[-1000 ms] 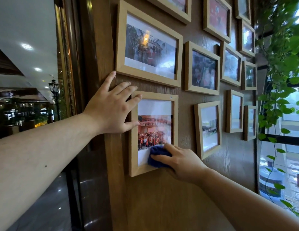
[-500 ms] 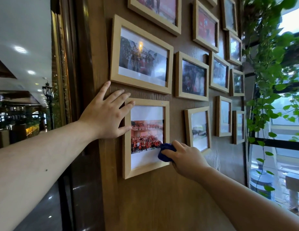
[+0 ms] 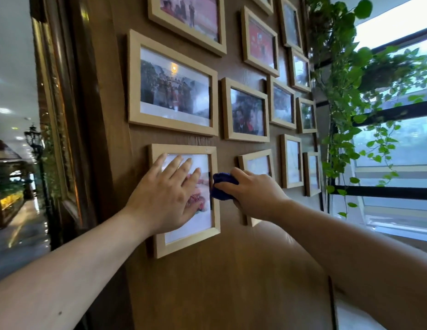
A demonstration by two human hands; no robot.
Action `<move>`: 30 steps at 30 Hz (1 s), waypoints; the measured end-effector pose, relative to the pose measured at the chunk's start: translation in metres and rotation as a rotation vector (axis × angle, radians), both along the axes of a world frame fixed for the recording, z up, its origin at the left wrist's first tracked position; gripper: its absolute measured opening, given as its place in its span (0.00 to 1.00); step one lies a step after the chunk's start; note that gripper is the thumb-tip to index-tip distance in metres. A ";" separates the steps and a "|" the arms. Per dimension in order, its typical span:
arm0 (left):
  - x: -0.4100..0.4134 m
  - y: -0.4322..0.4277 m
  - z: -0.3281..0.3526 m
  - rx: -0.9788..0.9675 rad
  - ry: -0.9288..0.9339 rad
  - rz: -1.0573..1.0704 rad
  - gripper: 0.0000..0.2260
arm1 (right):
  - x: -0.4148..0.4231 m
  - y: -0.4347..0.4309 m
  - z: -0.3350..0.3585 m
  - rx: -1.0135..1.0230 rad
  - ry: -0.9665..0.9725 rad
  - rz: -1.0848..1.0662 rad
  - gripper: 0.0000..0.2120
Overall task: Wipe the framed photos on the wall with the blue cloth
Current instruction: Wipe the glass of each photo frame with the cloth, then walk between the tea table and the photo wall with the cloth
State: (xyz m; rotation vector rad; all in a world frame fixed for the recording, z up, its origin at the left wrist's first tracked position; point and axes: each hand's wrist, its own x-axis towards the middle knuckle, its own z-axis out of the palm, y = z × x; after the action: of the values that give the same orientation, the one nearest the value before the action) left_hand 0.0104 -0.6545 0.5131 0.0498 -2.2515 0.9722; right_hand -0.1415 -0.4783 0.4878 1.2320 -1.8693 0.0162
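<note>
Right hand (image 3: pixel 253 194) grips blue cloth (image 3: pixel 222 186); left hand (image 3: pixel 167 198) flat on framed photo (image 3: pixel 215 220).

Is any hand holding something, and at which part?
The right hand holds the bunched blue cloth, gripping its right side. The left hand holds nothing.

My left hand (image 3: pixel 168 198) lies flat on the glass of the lower-left frame (image 3: pixel 186 239), fingers spread. My right hand (image 3: pixel 253 194) grips the bunched blue cloth (image 3: pixel 223 185) against that frame's right edge, partly covering the neighbouring frame (image 3: pixel 255 160). More wooden frames fill the brown wall (image 3: pixel 231 282); a green vine (image 3: pixel 346 91) hangs at right by the window.
</note>
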 end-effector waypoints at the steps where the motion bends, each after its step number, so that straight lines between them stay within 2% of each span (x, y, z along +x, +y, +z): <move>1: -0.007 0.006 -0.002 0.017 -0.010 -0.012 0.30 | -0.004 0.005 0.001 0.004 0.009 -0.014 0.22; 11: -0.093 0.045 -0.017 0.057 -0.005 -0.143 0.30 | -0.077 0.072 -0.005 0.026 0.038 -0.097 0.22; 21: -0.196 0.098 -0.041 0.122 -0.065 -0.291 0.31 | -0.151 0.125 -0.021 0.010 -0.013 -0.208 0.22; 30: -0.270 0.136 -0.074 0.143 -0.165 -0.535 0.30 | -0.153 0.181 -0.048 -0.026 -0.063 -0.486 0.23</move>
State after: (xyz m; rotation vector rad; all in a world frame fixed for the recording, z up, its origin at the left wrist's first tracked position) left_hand -0.2601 -0.5187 0.4387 -0.5593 -2.2972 0.5419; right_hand -0.2948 -0.2971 0.4394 0.7404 -2.1715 -0.1852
